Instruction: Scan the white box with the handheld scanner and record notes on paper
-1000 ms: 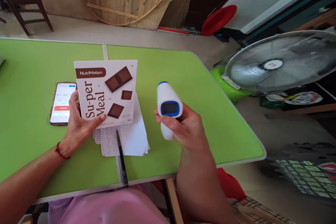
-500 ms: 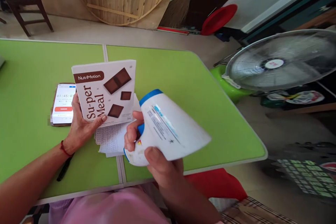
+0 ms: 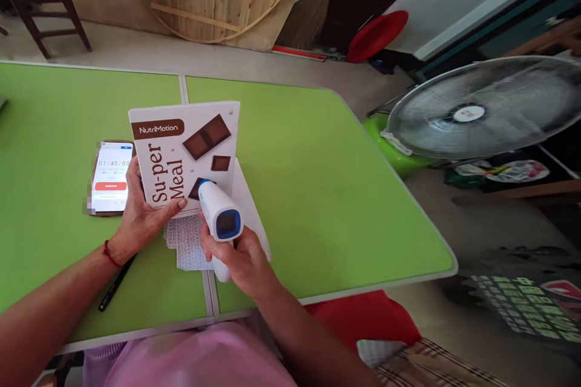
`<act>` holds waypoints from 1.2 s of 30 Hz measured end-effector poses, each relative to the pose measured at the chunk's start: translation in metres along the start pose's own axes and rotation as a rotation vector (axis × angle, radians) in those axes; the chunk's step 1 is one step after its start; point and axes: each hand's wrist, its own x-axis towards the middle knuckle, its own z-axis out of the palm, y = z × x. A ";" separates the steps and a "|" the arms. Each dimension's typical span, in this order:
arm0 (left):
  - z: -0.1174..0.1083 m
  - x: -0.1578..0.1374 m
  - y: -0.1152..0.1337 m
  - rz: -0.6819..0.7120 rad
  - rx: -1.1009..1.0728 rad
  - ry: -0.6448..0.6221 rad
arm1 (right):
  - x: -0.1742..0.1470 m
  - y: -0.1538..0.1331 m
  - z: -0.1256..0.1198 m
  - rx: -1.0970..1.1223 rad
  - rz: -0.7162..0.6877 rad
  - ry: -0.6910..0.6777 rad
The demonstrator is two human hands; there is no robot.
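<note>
My left hand (image 3: pixel 147 208) grips the lower left corner of a white box (image 3: pixel 157 115) marked "NutriMotion Su-per Meal", printed with brown chocolate pieces. The box stands tilted above the table, its front toward me. In my right hand (image 3: pixel 238 254) is a white and blue infrared thermometer gun (image 3: pixel 215 202), fingers wrapped round its handle. Its nose points at the lower right of the box front and overlaps a printed piece; I cannot tell whether they touch. The small rear screen looks dark. Beneath both lie printed paper sheets (image 3: pixel 186 248), partly hidden.
A phone (image 3: pixel 111 178) showing 01:45:03 lies left of the box on the green table (image 3: pixel 318 193). Near my left wrist is a black pen (image 3: pixel 117 284). A large fan (image 3: pixel 472 112) stands beyond the right edge, and a red stool (image 3: pixel 367 314) sits below the front edge.
My right hand has moved left and turned the thermometer gun, so its nose now faces the box and its rear screen faces me. The box has barely shifted in my left hand.
</note>
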 end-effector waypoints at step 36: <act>-0.003 0.004 -0.003 0.015 -0.066 -0.029 | 0.004 0.003 0.015 0.115 -0.003 -0.048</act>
